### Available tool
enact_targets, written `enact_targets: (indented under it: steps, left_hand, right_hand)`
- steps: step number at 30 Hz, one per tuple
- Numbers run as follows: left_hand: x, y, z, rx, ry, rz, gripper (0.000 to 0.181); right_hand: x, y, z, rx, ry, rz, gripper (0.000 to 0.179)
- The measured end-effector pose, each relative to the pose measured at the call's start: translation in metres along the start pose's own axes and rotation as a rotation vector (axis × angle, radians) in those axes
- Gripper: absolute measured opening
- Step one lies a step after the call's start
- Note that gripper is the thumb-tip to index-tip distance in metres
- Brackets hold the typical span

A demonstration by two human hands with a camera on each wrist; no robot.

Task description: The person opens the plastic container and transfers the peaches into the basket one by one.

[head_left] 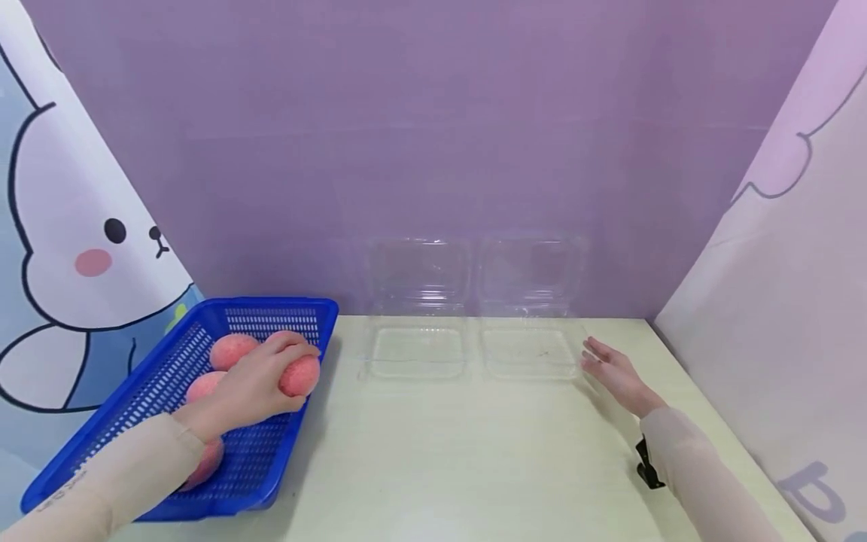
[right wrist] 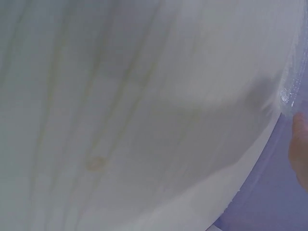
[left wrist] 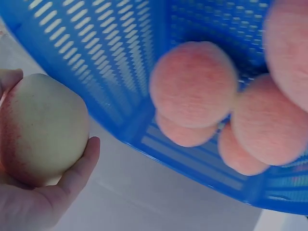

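My left hand (head_left: 254, 384) grips a peach (head_left: 300, 375) at the right rim of the blue plastic basket (head_left: 250, 455). In the left wrist view that peach (left wrist: 45, 127) shows a pale side and a red flank, with fingers curled about it. Several pink peaches (head_left: 233, 351) lie inside the basket, partly hidden under the left hand and forearm. On the right, my right hand (head_left: 618, 374) has its fingers extended beside the right clear plastic container (head_left: 528, 354). Whether it touches the container is hard to tell. Only a fingertip (right wrist: 299, 149) of it shows in the right wrist view.
A second clear container (head_left: 418, 352) stands left of the first, both with lids raised against the purple backdrop (head_left: 433, 150). The pale table (head_left: 433, 452) runs to that backdrop. Printed panels (head_left: 61, 226) flank it. A black object (head_left: 648, 464) sits by the right sleeve.
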State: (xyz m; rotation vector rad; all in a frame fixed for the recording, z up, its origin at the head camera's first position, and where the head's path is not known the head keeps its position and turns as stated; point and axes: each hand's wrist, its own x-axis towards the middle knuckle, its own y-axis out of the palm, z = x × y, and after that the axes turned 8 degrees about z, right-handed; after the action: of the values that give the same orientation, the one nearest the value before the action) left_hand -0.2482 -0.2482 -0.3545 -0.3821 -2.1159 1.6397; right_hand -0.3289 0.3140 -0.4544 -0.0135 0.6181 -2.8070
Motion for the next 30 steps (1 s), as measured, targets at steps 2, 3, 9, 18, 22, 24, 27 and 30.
enact_targets:
  steps: [2,3,9,18,22,24,27,30]
  left_hand:
    - [-0.009,-0.004,0.006,0.005,-0.021,0.009,0.055]
    - [-0.014,-0.007,0.01,0.005,-0.037,0.016,0.056]
    - [-0.039,-0.014,0.028,0.008,-0.11,0.056,0.059]
    - [-0.063,0.016,0.047,-0.055,-0.13,0.125,0.065]
    - [-0.069,0.031,0.053,-0.085,-0.108,0.145,0.061]
    - [-0.07,0.036,0.055,-0.067,-0.082,0.137,0.058]
    - [-0.069,0.042,0.056,-0.031,-0.036,0.109,0.056]
    - [-0.068,0.046,0.055,-0.011,0.003,0.089,0.055]
  right_hand:
    - [0.001,0.003,-0.001,0.003,-0.004,0.002,0.065]
    - [0.001,0.004,-0.001,0.006,-0.006,0.005,0.065]
    - [0.006,0.011,-0.001,0.049,-0.012,0.017,0.065]
    - [0.007,0.013,-0.002,0.044,-0.014,0.014,0.064]
    - [0.007,0.014,-0.002,0.055,-0.021,0.021,0.064]
    - [0.007,0.014,-0.001,0.057,-0.022,0.018,0.064]
    - [0.007,0.013,0.001,0.063,-0.022,0.012,0.064]
    - [0.007,0.011,0.003,0.061,-0.015,0.016,0.064]
